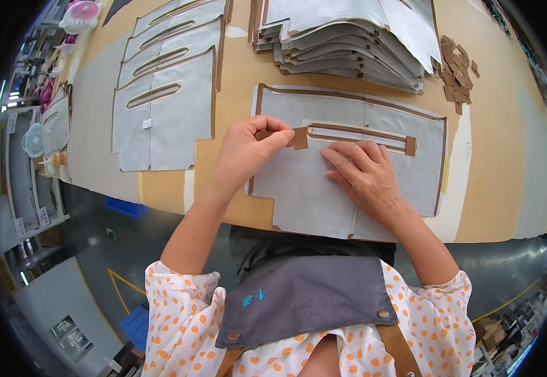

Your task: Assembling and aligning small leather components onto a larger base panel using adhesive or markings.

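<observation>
A grey fabric panel (311, 188) with brown-taped edges lies before me, its far part crossed by a long slot (355, 133) framed in brown strips. Between thumb and forefinger, my left hand (242, 151) pinches a small brown rectangular patch (300, 139) at the slot's left end. Another brown piece (261, 134) shows among that hand's fingers. A similar brown tab (410, 146) covers the slot's right end. Just below the slot, my right hand (371, 179) rests on the panel with fingers apart and slightly bent; nothing shows in it.
Beyond the panel stands a thick stack of grey panels (349, 53). Several slotted panels (163, 125) overlap at the left. Loose brown patches (457, 72) are heaped at the far right. The table's near edge (487, 242) runs in front of me.
</observation>
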Action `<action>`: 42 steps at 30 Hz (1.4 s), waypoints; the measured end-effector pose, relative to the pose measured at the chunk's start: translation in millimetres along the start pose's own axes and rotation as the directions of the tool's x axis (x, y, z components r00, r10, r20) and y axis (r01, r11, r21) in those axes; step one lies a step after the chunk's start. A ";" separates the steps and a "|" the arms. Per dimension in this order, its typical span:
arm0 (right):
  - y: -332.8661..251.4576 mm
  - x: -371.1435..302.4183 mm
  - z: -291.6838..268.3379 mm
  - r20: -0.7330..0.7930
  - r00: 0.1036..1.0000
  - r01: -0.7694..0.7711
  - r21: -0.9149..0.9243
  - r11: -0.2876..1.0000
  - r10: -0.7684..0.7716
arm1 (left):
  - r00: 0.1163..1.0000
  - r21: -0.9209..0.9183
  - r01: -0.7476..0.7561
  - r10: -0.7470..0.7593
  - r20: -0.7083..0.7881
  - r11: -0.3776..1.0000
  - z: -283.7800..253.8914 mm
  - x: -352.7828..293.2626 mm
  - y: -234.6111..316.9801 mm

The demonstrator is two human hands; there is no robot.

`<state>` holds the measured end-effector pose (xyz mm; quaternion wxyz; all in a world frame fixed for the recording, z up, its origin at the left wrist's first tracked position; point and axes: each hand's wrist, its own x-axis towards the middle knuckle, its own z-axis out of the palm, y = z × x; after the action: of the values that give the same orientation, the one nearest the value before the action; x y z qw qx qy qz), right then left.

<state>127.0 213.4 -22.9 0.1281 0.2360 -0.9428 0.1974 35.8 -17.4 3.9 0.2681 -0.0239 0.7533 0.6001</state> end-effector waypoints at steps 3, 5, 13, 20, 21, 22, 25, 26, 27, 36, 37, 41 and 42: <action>1.3 0.1 1.1 -0.016 1.000 0.010 0.013 1.000 -0.010 | 1.000 0.085 -0.001 -0.001 0.017 0.996 1.3 9.6 3.0; 1.9 -0.3 0.4 -0.017 1.000 -0.001 0.019 1.000 0.001 | 0.999 0.120 -0.012 0.008 0.036 0.993 2.6 15.4 6.0; 3.2 -2.1 2.6 -0.035 0.999 0.010 0.006 1.000 -0.010 | 0.998 0.120 0.053 -0.055 0.010 0.991 -2.0 18.6 1.7; 3.5 -4.2 2.9 -0.017 1.000 0.019 -0.011 1.000 -0.019 | 0.996 0.130 0.084 -0.086 0.004 0.988 -3.2 17.4 3.1; 3.4 -4.2 2.7 -0.016 1.000 0.023 -0.013 1.000 -0.023 | 0.996 0.131 0.085 -0.086 0.004 0.988 -3.5 17.4 3.0; 3.3 -4.4 2.7 -0.016 1.000 0.023 -0.013 1.000 -0.023 | 0.996 0.137 0.084 -0.085 0.003 0.987 -4.0 17.4 2.7; 3.1 -4.8 2.7 -0.010 1.000 0.029 -0.012 1.000 -0.029 | 0.997 0.152 0.080 -0.081 -0.004 0.985 -2.9 18.5 2.7; 3.2 -4.9 2.8 -0.011 0.999 0.030 -0.012 0.999 -0.030 | 0.997 0.160 0.078 -0.077 -0.009 0.984 -1.5 19.0 2.7; 3.2 -5.1 2.8 -0.012 0.999 0.031 -0.012 0.999 -0.031 | 0.997 0.161 0.078 -0.078 -0.011 0.984 0.4 18.9 5.1; 3.3 -4.9 1.6 0.005 1.000 0.027 0.002 1.000 -0.027 | 0.995 0.192 0.100 -0.104 0.009 0.976 7.4 26.3 8.5; 3.5 -5.2 1.4 0.005 1.000 0.025 0.003 1.000 -0.025 | 0.996 0.200 0.089 -0.093 0.009 0.976 7.4 27.0 7.5; 3.8 -5.4 1.1 -0.001 1.000 0.024 0.000 1.000 -0.024 | 0.997 0.230 0.071 -0.074 0.007 0.971 8.7 29.0 7.5; 3.8 -5.3 1.0 -0.001 1.000 0.022 -0.003 1.000 -0.022 | 0.997 0.231 0.072 -0.075 0.007 0.970 8.9 29.1 7.2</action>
<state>129.5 218.1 -26.7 0.1310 0.2461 -0.9404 0.1949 11.6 1.1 -3.5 0.2972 -0.0156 0.8142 0.4986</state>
